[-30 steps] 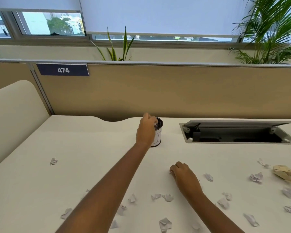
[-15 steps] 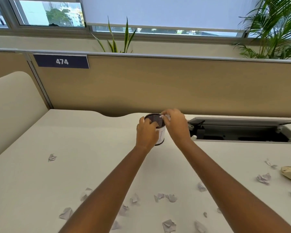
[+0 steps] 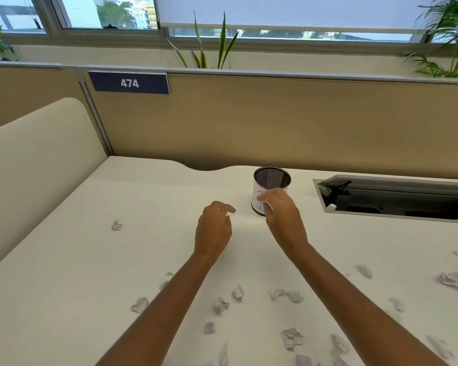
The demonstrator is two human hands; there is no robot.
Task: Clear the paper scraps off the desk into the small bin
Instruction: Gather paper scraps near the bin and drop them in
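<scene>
The small bin (image 3: 271,178), a dark mesh cup with a white paper wrap, stands upright near the back of the white desk (image 3: 117,260). My left hand (image 3: 213,228) hovers just left of the bin, fingers loosely curled and holding nothing. My right hand (image 3: 283,217) is in front of the bin's lower wall, fingers relaxed, nothing visibly held. Several crumpled paper scraps lie on the near desk, among them one (image 3: 238,292) between my forearms, one (image 3: 291,336) lower down, and a lone scrap (image 3: 116,225) far left.
An open cable tray (image 3: 397,196) is recessed in the desk right of the bin. A tan partition (image 3: 275,122) with a "474" label closes the back, and a cream side panel (image 3: 37,159) bounds the left. More scraps (image 3: 450,278) lie at the right edge.
My left hand let go of the bin and drew back to its left. My right hand came off the bin's rim and lowered in front of it; the scrap it pinched is gone from view.
</scene>
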